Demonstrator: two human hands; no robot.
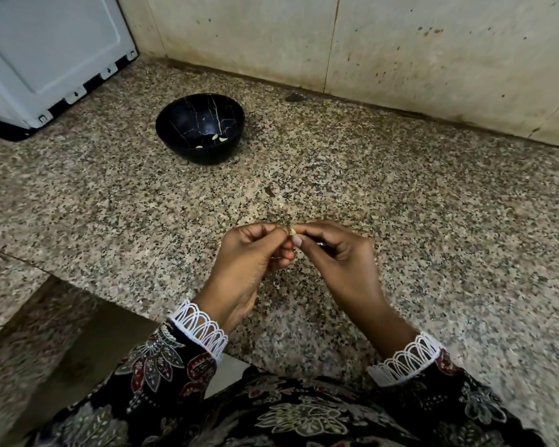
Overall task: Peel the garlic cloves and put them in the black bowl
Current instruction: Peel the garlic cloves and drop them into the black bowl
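Floral dark sleeves (162, 366) with white lace cuffs sit lowest in frame, at the counter's near edge. Both hands meet above the near-middle of the counter (433, 253), speckled granite, polished, pink-grey-black grain. Left hand (249, 253) and right hand (339, 253) are together, fingertips pinching one small garlic clove (293, 231) between them; only a pale sliver of it shows, the rest is hidden by fingers, so peel state can't be told. Remaining fingers of both hands are curled.

Black bowl (200, 127), round, glossy, thin gold crack-like veins inside, stands toward the far left of the counter, well apart from the hands. Three small pale cloves (214, 137) lie in its bottom.

White appliance (46, 53), flat panel with black base, occupies the far-left corner, near the bowl but not touching. Stained beige tile wall (400, 43) runs along the far edge. Small dark speck (269, 190) lies on bare granite between bowl and hands. Counter steps down at the near-left.
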